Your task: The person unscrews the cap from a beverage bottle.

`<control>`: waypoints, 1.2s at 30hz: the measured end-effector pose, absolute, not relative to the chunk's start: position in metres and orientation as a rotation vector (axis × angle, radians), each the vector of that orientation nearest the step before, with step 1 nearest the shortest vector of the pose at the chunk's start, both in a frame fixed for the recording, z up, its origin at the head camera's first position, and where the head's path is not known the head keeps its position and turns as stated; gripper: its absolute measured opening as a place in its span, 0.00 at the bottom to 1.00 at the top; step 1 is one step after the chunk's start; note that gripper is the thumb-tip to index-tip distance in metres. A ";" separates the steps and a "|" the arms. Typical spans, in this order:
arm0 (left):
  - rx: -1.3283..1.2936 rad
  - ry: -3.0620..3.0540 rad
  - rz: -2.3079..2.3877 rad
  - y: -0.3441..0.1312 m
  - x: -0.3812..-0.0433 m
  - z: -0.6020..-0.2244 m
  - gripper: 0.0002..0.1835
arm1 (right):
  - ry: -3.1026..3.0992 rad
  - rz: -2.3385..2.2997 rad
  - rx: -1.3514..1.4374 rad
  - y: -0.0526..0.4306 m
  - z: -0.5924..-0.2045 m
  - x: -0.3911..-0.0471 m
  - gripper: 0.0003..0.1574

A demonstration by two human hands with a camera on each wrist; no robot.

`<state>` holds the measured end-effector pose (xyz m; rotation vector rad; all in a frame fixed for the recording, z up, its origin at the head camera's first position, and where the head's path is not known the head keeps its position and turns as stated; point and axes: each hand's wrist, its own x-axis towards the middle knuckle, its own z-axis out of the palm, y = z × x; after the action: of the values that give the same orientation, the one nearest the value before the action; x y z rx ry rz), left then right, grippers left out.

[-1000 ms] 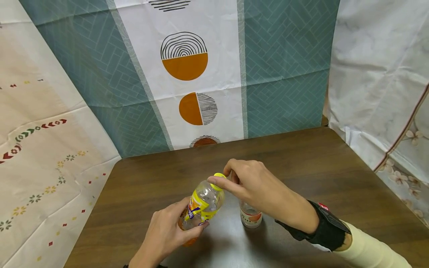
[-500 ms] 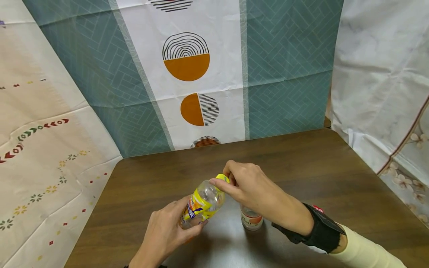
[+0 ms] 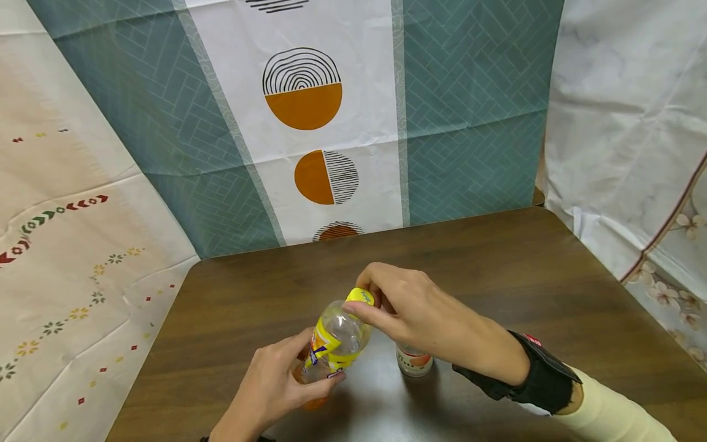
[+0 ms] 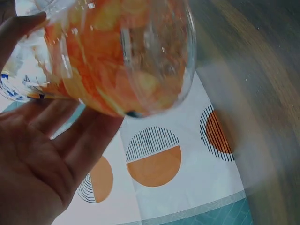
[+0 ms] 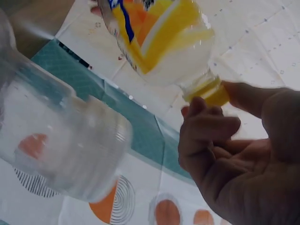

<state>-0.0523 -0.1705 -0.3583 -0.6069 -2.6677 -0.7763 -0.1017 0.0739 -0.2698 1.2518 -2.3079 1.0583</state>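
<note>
A clear plastic drink bottle (image 3: 343, 334) with a yellow and orange label leans to the right above the table. Around its lower body my left hand (image 3: 270, 377) is curled, thumb on the near side; the left wrist view shows the bottle's orange lower part (image 4: 117, 56) close up. My right hand (image 3: 414, 304) pinches the yellow cap (image 3: 360, 296) between thumb and fingers, and the cap sits on the bottle's neck. Partly hidden under the right hand, a second clear bottle (image 3: 413, 362) stands upright; its neck looms large in the right wrist view (image 5: 101, 145).
Both bottles are over a dark brown wooden table (image 3: 497, 258). A teal and white patterned cloth (image 3: 469, 110) hangs behind its far edge. Pale cloths hang at the left (image 3: 72, 294) and right (image 3: 624, 123).
The held bottle and its cap shift slightly, and the right hand's fingers change their place around the cap. The second bottle stays where it stood.
</note>
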 end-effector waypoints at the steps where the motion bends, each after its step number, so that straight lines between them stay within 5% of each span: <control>1: -0.616 -2.687 -0.819 -0.171 -0.052 -0.358 0.22 | -2.299 1.056 1.283 0.075 -0.268 -0.101 0.11; 18: -0.736 -2.712 -1.005 -0.175 -0.046 -0.358 0.21 | -2.323 1.031 1.445 0.084 -0.260 -0.096 0.12; 26: -0.719 -2.734 -0.949 -0.175 -0.046 -0.357 0.21 | -2.461 0.984 1.293 0.085 -0.258 -0.096 0.26; 36: -0.656 -2.700 -0.739 -0.175 -0.051 -0.355 0.27 | -2.662 1.017 0.979 0.080 -0.258 -0.097 0.26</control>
<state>-0.0514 -0.1745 -0.3550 -0.6564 -2.6997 -0.7387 -0.0967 0.0804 -0.2578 0.9788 -2.6618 1.0171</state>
